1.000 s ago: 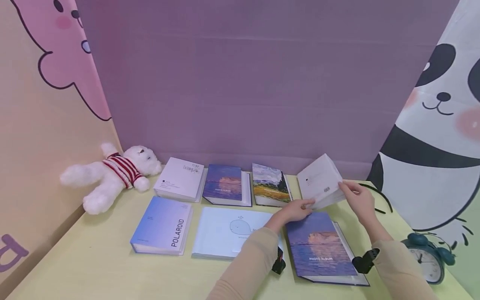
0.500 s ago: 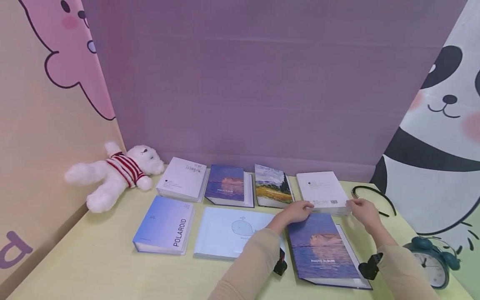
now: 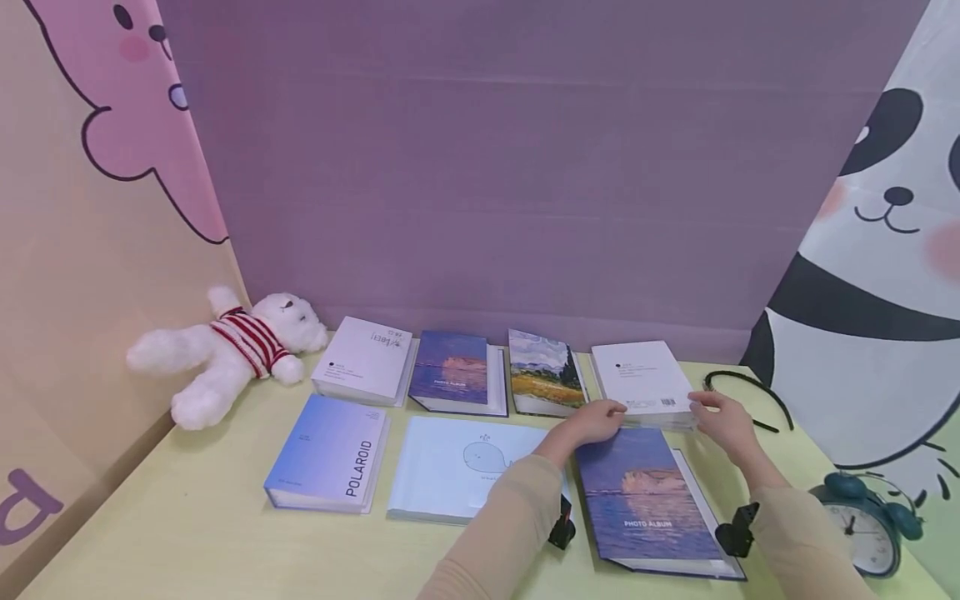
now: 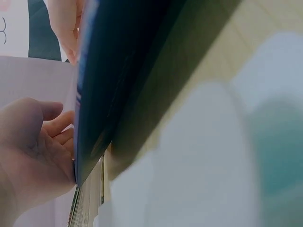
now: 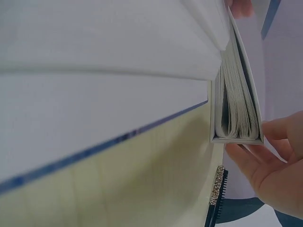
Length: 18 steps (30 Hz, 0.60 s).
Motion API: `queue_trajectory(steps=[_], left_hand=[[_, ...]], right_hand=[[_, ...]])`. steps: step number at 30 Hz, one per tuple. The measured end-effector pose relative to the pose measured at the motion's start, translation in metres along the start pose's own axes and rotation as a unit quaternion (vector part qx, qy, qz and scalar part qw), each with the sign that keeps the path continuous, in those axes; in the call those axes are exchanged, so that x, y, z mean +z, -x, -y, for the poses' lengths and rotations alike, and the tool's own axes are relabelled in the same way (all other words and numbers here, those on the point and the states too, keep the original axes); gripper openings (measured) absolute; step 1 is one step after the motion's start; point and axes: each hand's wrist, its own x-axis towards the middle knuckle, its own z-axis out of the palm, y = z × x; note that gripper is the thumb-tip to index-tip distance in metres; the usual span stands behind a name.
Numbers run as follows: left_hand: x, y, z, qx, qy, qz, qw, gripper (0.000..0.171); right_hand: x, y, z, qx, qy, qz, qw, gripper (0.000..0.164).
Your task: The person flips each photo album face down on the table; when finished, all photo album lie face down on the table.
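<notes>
White photo album [image 3: 645, 377] near the back right corner of the surface [image 3: 202, 517]; left hand [image 3: 592, 422] beside it, right hand [image 3: 727, 423] touching, both loosely spread.

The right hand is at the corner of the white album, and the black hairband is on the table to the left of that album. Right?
Not quite: the head view shows the black hairband to the right of the white album, on the table. The right hand is at its corner.
</notes>
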Motion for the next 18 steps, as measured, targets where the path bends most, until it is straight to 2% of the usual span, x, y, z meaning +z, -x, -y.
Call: queue_trajectory(steps=[4, 9, 14, 18], left_hand=[[-0.004, 0.002, 0.002, 0.008, 0.007, -0.002, 0.9999, 0.036], [-0.009, 0.004, 0.002, 0.029, 0.019, -0.007, 0.9994, 0.035], [-0.018, 0.007, 0.002, 0.049, 0.052, -0.03, 0.997, 0.032], [-0.03, 0.011, 0.004, 0.064, 0.068, -0.06, 0.9938, 0.031]], right_hand=[[-0.002, -0.003, 0.002, -0.015, 0.056, -0.009, 0.998, 0.044], [-0.003, -0.006, 0.008, -0.071, 0.115, -0.048, 0.99, 0.036], [-0.004, -0.006, 0.024, -0.104, 0.107, -0.091, 0.985, 0.033], [-0.003, -0.004, 0.042, -0.135, 0.077, -0.101, 0.983, 0.033]])
